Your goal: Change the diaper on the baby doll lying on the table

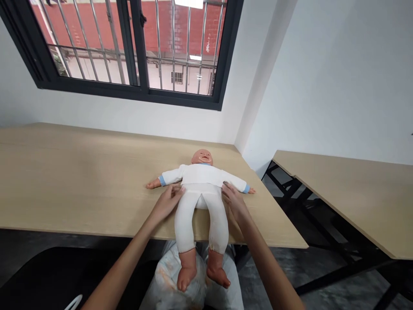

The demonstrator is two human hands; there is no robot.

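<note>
A baby doll (201, 189) lies on its back on the wooden table, arms spread wide, legs hanging over the front edge toward my lap. It wears a white long-sleeved shirt (201, 174) with blue cuffs and collar; its lower body and legs are white cloth, its feet bare. My left hand (167, 201) is at the doll's waist on the left, fingertips closed at the shirt's hem. On the opposite side, my right hand (235, 200) pinches the hem, with a small dark spot at the fingertips that I cannot make out.
The light wooden table (97, 181) stands against a white wall under a barred window (135, 47). Past a gap on the right is another wooden table (348, 189) with black metal legs. A black chair (58, 271) is at the lower left.
</note>
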